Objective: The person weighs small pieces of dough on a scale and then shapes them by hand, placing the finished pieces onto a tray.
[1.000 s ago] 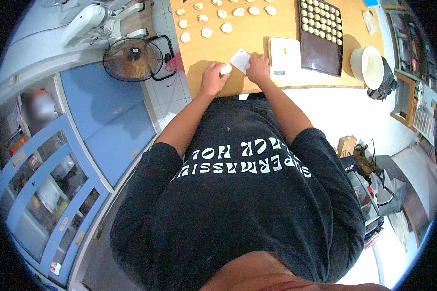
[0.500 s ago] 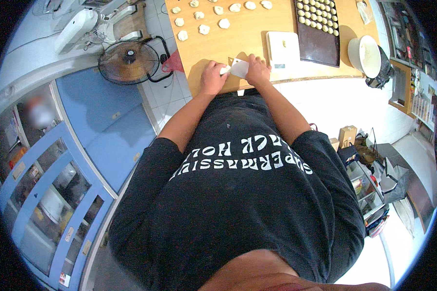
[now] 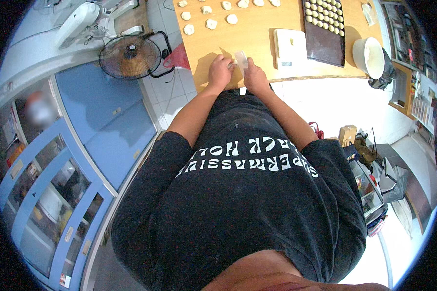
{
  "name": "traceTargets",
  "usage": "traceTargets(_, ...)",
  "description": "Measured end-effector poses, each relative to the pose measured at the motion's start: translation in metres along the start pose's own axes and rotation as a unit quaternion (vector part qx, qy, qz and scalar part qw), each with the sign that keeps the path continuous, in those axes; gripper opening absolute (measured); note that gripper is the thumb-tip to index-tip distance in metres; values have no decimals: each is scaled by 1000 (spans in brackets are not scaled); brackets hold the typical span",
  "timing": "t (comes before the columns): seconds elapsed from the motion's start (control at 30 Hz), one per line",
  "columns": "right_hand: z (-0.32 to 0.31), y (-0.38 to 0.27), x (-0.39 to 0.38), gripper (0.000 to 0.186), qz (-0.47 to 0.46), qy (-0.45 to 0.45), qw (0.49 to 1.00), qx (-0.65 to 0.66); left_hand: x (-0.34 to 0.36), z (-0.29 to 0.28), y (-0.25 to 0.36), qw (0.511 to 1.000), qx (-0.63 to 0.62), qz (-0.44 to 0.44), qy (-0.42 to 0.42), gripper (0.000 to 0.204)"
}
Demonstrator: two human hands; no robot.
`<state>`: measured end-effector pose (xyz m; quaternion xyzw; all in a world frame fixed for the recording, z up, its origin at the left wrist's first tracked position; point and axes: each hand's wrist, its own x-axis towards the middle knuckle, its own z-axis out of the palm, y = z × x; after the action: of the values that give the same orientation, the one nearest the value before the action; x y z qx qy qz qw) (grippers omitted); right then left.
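Note:
Near the front left of the wooden table [image 3: 247, 34], my left hand [image 3: 220, 71] has its fingers curled round a pale piece of dough [image 3: 232, 64], which is mostly hidden. Just right of it my right hand [image 3: 254, 76] grips a translucent white scraper [image 3: 241, 60], held edge-up against the dough. Several rough dough pieces [image 3: 231, 19] lie in rows beyond my hands. A white kitchen scale [image 3: 289, 46] is to the right of my right hand.
A dark tray [image 3: 324, 48] with several round dough balls is at the back right, with a white bowl [image 3: 368, 57] near the table's right end and a plastic bag [image 3: 369, 14] behind. A fan [image 3: 130, 57] and a white machine [image 3: 82, 24] are on the left.
The scraper has turned from lying nearly flat to standing more upright. My left hand has moved slightly right and closed further over the dough. The view has shifted slightly.

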<state>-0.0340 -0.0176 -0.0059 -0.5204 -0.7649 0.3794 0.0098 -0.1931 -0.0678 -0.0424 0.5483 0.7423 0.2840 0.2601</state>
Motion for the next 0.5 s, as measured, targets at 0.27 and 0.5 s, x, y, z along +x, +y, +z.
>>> traceTargets(0.27,19,3,9,26,-30,-1,999,-41,2,-4,2,1000,-7,-12,-6,18)
traceTargets(0.5,20,-11,24,19,-30,-40,998,-36,5,-3,-5,1000,18,-8,-5,13)
